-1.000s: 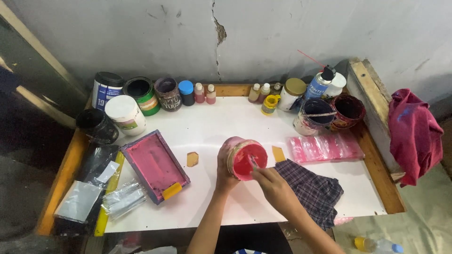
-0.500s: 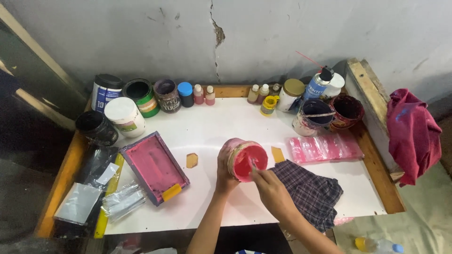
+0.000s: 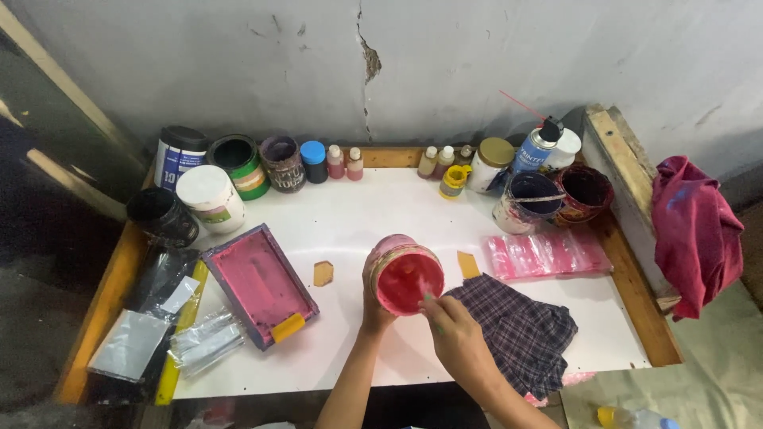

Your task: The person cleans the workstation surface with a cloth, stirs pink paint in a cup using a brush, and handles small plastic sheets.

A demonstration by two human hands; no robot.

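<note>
My left hand (image 3: 372,305) grips a tilted open tub of red paint (image 3: 404,274) near the middle of the white table (image 3: 373,214). My right hand (image 3: 455,334) is closed on a thin stick whose tip reaches into the tub's mouth; most of the stick is hidden by the fingers. A dark plaid cloth (image 3: 520,334) lies just to the right, under my right wrist. Two small tan scraper pieces (image 3: 323,274) (image 3: 468,264) lie on either side of the tub.
A pink-stained framed screen with a yellow tab (image 3: 259,284) lies at left. Paint cans, jars and small bottles (image 3: 238,165) line the back edge. A spray can (image 3: 535,148), a pink plastic bag (image 3: 547,254), a red rag (image 3: 698,230) and foil packets (image 3: 131,345) surround the work.
My right hand has shifted slightly at the tub's mouth with the stick. The tub and my left hand stay in about the same place.
</note>
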